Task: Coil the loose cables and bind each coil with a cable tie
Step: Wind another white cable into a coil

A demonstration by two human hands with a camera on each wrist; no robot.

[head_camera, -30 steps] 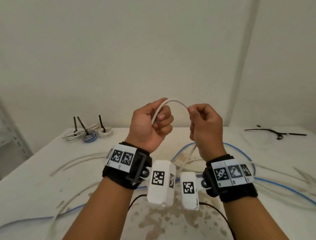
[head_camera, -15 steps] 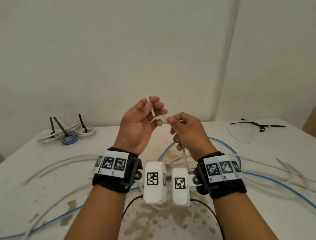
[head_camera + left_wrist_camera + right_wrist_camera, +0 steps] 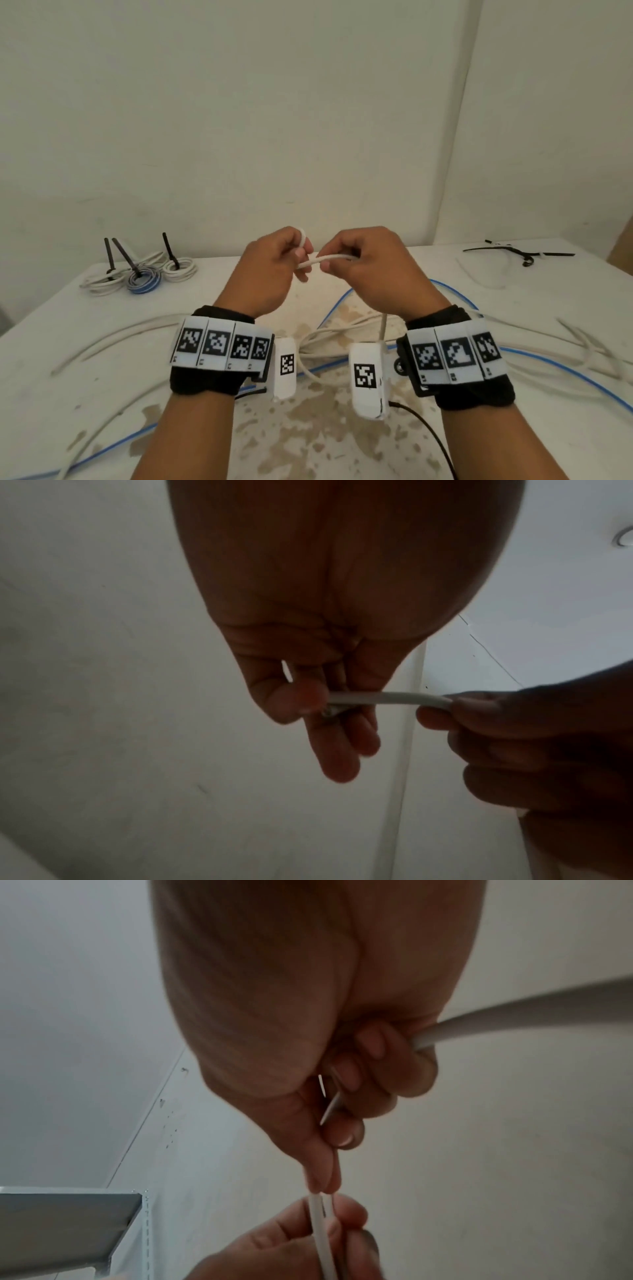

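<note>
Where a wide arch of white cable [image 3: 323,259] was stretched between the hands a second ago, only a short, nearly level run is now left between them, raised above the table [image 3: 68,342]. The end has been doubled back into a small loop at the left hand [image 3: 270,270], so the first turn of a new coil is judged to be formed. That loop is pinched between the left thumb and curled fingers [image 3: 339,750]; the run is grasped by the right hand [image 3: 373,270], thumb pressed to forefinger, and the remainder is let down past the right wrist to the tabletop. The sheath appears smooth, round and fairly stiff. Further out, loose white and blue cables [image 3: 548,366] are spread across the stained, worn surface. Three finished coils [image 3: 144,275], bound with upright black ties, are set at the far left, and spare black cable ties [image 3: 520,253] at the far right.
</note>
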